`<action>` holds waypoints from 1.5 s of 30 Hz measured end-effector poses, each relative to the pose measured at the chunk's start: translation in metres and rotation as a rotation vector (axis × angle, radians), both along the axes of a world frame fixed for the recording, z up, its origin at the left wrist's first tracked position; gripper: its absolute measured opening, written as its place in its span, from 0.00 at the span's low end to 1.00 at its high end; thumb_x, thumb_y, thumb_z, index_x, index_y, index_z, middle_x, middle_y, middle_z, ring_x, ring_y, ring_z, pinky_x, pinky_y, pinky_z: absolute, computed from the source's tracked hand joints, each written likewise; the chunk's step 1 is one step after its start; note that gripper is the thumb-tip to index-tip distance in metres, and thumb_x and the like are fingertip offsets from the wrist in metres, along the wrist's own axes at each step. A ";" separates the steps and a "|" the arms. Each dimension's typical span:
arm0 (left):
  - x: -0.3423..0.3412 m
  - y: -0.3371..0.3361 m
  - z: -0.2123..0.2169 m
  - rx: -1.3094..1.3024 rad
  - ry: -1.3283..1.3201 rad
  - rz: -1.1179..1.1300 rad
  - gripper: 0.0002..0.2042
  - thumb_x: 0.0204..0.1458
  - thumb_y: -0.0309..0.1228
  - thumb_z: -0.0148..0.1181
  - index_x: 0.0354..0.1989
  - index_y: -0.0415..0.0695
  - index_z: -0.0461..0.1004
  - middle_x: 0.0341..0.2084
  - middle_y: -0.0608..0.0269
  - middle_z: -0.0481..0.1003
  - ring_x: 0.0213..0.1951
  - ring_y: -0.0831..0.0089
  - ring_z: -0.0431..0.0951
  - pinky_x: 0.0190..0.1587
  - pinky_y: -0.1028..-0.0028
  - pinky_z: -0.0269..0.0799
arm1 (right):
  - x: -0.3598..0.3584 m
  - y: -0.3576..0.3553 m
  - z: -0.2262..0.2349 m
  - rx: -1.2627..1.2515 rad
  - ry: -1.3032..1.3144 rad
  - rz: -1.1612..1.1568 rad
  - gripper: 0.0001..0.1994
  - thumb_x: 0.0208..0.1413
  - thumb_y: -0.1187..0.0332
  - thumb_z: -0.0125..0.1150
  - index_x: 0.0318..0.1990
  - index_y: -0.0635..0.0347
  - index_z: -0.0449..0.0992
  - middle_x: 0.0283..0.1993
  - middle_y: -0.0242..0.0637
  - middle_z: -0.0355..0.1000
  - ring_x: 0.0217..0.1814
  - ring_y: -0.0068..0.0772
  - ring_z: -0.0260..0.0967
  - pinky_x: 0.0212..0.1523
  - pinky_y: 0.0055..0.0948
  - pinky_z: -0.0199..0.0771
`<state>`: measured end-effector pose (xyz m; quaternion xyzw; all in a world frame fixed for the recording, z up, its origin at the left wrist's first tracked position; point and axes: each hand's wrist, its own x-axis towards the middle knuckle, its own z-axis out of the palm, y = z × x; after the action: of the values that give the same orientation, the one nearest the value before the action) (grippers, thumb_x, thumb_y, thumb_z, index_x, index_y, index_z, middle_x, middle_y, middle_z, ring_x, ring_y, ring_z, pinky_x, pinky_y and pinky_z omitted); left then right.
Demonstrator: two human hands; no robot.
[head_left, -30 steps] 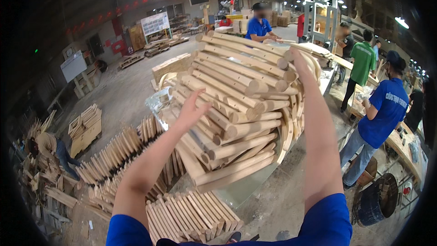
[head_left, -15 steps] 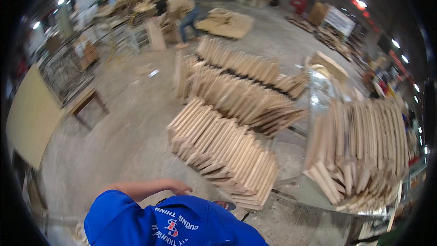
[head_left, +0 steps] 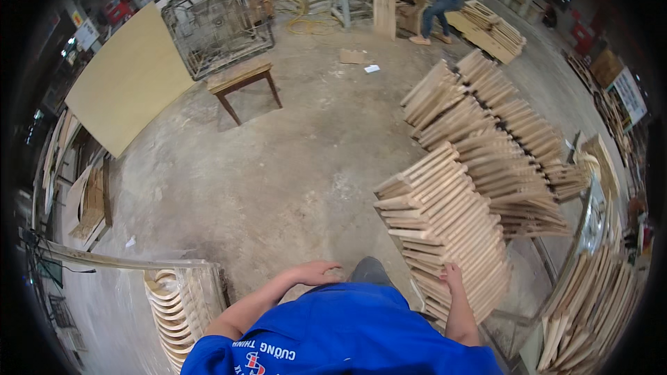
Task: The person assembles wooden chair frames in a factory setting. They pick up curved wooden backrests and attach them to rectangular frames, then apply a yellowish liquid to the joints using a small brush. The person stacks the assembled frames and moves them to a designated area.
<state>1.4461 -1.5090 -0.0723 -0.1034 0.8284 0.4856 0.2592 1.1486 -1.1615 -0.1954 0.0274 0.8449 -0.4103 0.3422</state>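
Bare grey concrete floor (head_left: pixel 278 167), dusty and scuffed. Small wooden table (head_left: pixel 241 78) standing mid-floor, wire cage (head_left: pixel 219 17) just behind. Large pale board (head_left: pixel 125 83) leaning at left. Yellow hose (head_left: pixel 309 24) coiled farther back.

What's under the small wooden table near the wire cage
Under the small wooden table: bare concrete floor and its shadow. Nothing stored there; the far legs are partly hidden.

- Person is wearing a bright blue short-sleeved shirt (head_left: pixel 347 333).
- Shirt is showing white lettering and a small red-and-white emblem across its cloth.
- Both forearms are showing bare below the sleeves.
- Grey trousers (head_left: pixel 372 271) are showing just past the shirt.
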 end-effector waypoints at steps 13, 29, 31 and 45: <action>-0.066 -0.329 -0.077 -0.109 -0.147 1.173 0.23 0.50 0.42 0.50 0.49 0.38 0.66 0.43 0.47 0.71 0.49 0.59 0.70 0.50 0.66 0.64 | -0.094 -0.274 -0.022 0.302 -0.173 0.814 0.15 0.48 0.57 0.53 0.33 0.61 0.74 0.26 0.43 0.70 0.27 0.34 0.70 0.27 0.31 0.69; -0.231 -0.624 -0.117 -0.104 -0.555 0.714 0.22 0.47 0.44 0.50 0.42 0.37 0.72 0.42 0.43 0.70 0.48 0.55 0.70 0.51 0.63 0.64 | -0.345 -0.642 -0.028 0.010 0.065 0.453 0.13 0.53 0.61 0.50 0.35 0.62 0.72 0.29 0.39 0.70 0.27 0.28 0.69 0.31 0.29 0.70; -0.312 -0.699 -0.109 -0.191 -0.464 0.667 0.22 0.47 0.45 0.50 0.42 0.37 0.72 0.41 0.42 0.71 0.47 0.55 0.71 0.50 0.63 0.64 | -0.347 -0.632 -0.039 0.065 0.366 0.658 0.11 0.52 0.62 0.50 0.31 0.61 0.72 0.23 0.37 0.69 0.23 0.28 0.68 0.25 0.30 0.68; -0.838 -0.845 -0.047 -0.275 0.024 0.308 0.16 0.47 0.38 0.51 0.42 0.44 0.72 0.39 0.53 0.74 0.43 0.62 0.74 0.45 0.68 0.67 | -0.484 -0.647 -0.123 0.072 -0.492 -0.058 0.15 0.48 0.57 0.54 0.39 0.58 0.74 0.32 0.38 0.72 0.34 0.38 0.70 0.32 0.35 0.69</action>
<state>0.6084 -2.3535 -0.1192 -0.2574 0.8645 0.4028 0.1554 0.6641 -1.8086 -0.3186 0.1631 0.7489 -0.3706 0.5245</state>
